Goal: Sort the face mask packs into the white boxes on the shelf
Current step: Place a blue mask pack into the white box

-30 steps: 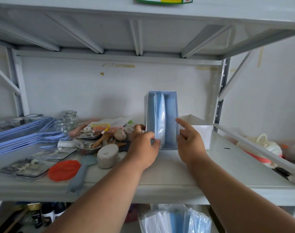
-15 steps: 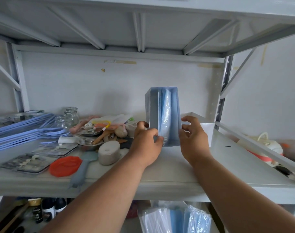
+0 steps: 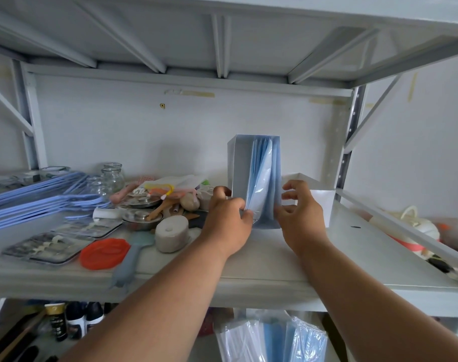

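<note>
A tall white cardboard box is standing upright on the pale grey metal shelf, its open side facing the viewer. Blue face mask packs in clear plastic are standing inside it. The left hand is pinching the packs' lower edge. The right hand, fingers loosely curled, is touching the box's right wall. A second, low white box is sitting just beside it on the right.
</note>
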{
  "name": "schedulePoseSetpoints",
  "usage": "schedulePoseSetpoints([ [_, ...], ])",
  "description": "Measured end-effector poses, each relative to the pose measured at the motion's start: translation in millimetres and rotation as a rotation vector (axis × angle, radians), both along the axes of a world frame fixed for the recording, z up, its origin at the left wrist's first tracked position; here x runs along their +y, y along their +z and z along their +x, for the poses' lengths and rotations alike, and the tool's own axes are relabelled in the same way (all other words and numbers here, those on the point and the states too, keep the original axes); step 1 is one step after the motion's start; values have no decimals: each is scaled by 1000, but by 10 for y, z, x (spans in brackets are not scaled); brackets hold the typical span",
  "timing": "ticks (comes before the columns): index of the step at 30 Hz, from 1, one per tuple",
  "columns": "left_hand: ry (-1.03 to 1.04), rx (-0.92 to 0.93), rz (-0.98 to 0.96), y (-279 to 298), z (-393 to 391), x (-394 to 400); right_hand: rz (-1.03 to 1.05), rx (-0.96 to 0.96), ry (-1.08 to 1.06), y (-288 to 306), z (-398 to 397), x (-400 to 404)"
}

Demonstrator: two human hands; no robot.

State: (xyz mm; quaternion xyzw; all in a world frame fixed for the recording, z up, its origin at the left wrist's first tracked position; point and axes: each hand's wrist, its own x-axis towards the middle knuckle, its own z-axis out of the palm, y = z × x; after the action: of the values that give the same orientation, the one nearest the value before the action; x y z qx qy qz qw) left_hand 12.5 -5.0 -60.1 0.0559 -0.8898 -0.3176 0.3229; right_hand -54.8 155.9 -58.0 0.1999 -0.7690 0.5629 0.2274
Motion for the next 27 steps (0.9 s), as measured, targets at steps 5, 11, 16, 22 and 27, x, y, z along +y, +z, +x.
schedulePoseSetpoints([
  [5,5,-1,1,1,-3,3,125,83,-16,-22,-23,-13],
  [11,17,-2,-7,-6,-17,-13,202,125,-19,-22,-52,6],
  [16,13,13,-16,-18,-27,-19,201,96,13,-47,-100,-17],
  [22,0,19,-16,-28,-45,-10,209,108,-18,-77,-118,-41],
  [27,-2,45,0,-57,-90,-35,171,91,22,-57,-57,-41],
])
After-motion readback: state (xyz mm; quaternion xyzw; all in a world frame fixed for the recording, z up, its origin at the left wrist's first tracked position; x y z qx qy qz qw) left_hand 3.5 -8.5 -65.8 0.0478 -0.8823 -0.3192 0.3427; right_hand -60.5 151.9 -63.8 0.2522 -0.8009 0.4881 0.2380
